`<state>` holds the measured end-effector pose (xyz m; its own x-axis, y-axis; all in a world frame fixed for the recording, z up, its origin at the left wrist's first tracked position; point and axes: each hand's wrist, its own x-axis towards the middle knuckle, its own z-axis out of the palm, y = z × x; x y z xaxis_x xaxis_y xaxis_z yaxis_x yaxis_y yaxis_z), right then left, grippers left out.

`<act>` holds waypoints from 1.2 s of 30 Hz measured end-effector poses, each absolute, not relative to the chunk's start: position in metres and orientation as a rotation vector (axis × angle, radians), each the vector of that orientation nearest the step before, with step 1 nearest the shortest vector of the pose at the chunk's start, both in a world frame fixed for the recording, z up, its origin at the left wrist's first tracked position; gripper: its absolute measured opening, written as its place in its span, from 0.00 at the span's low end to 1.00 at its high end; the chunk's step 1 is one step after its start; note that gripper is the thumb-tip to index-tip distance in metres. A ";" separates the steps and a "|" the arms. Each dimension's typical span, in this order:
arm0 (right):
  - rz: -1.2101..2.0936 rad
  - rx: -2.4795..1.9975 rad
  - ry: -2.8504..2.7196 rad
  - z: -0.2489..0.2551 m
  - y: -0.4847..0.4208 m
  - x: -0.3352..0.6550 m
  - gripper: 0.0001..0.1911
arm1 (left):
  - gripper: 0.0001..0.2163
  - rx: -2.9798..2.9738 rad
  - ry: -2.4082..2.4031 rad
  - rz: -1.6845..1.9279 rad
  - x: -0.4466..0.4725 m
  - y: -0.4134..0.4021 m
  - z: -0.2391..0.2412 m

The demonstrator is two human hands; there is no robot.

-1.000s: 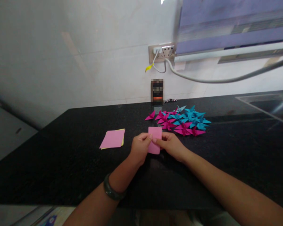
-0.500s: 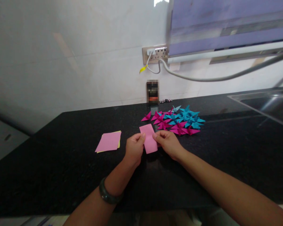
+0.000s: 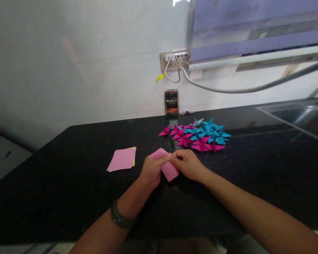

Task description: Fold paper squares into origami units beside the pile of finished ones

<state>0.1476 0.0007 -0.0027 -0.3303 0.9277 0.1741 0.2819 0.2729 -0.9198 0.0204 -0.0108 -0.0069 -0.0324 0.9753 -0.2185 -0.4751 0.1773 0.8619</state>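
Observation:
A folded pink sheet of paper (image 3: 170, 171) is held between my two hands above the dark counter, tilted with its lower end toward the right. My left hand (image 3: 151, 170) grips it from the left, thumb lying across its face. At its right edge, the fingertips of my right hand (image 3: 188, 164) pinch the paper close to my left thumb. To the left lies a stack of square paper (image 3: 122, 158), pink on top with yellow showing beneath. Beyond my right hand sit several magenta paper cranes (image 3: 184, 140) and blue paper cranes (image 3: 210, 132).
A phone-like upright object (image 3: 172, 103), blurred out, leans at the wall. Beside it lies a small beaded string (image 3: 187, 113). A sink (image 3: 302, 120) is set into the counter (image 3: 69, 190) at right. Cables hang from the wall socket (image 3: 174, 60).
The pink paper has turned, its top leaning left and its lower end swinging right. My left thumb has slid across it toward my right fingertips.

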 end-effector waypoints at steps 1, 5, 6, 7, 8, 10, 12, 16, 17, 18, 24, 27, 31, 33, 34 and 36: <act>1.073 -1.107 -1.781 -0.003 0.001 0.147 0.12 | 0.11 0.651 1.000 1.339 0.019 -0.009 -0.006; 1.112 -1.136 -1.781 -0.004 0.000 0.148 0.11 | 0.12 0.576 1.010 1.543 0.006 0.000 0.000; 1.122 -1.143 -1.773 -0.004 0.001 0.148 0.11 | 0.12 0.557 1.007 1.577 0.002 0.001 0.002; 1.124 -1.148 -1.762 -0.004 0.001 0.149 0.11 | 0.12 0.569 1.009 1.569 -0.001 0.002 0.003; 1.119 -1.150 -1.749 -0.004 0.002 0.150 0.11 | 0.12 0.593 1.032 1.550 -0.003 0.001 0.004; 1.102 -1.145 -1.731 -0.004 0.004 0.152 0.11 | 0.13 0.727 1.087 1.450 -0.003 -0.001 0.004; 1.113 -1.135 -1.726 -0.004 0.005 0.153 0.11 | 0.13 0.869 1.115 1.351 0.001 -0.005 0.001; 1.182 -1.126 -1.673 -0.004 0.006 0.154 0.13 | 0.10 0.962 1.173 1.375 0.010 -0.009 -0.007; 1.190 -1.124 -1.648 -0.003 0.005 0.153 0.14 | 0.09 0.973 1.183 1.383 0.012 -0.009 -0.008; 1.196 -1.123 -1.624 -0.003 0.005 0.152 0.14 | 0.09 0.984 1.192 1.396 0.013 -0.010 -0.008; 1.199 -1.134 -1.595 -0.003 0.002 0.147 0.08 | 0.11 0.919 1.272 1.583 0.008 -0.004 -0.001; 1.234 -1.162 -1.651 -0.005 0.004 0.149 0.07 | 0.12 0.819 1.304 1.779 -0.005 0.004 0.002; 1.248 -1.197 -1.675 -0.007 0.008 0.154 0.07 | 0.12 0.766 1.296 1.821 -0.016 0.009 0.001; 1.235 -1.170 -1.604 -0.006 0.009 0.154 0.11 | 0.11 0.838 1.298 1.719 -0.012 0.006 -0.001; 1.230 -1.141 -1.593 -0.004 0.009 0.154 0.12 | 0.11 0.888 1.293 1.652 -0.009 0.004 -0.002; 1.195 -1.080 -1.662 -0.002 0.008 0.153 0.12 | 0.10 0.998 1.259 1.505 -0.002 -0.001 -0.003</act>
<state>0.1535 0.0078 -0.0024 -0.3118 0.9420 0.1245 0.1822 0.1878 -0.9652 -0.0017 -0.0014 -0.0030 -0.2631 0.9643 0.0305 -0.1398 -0.0694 0.9877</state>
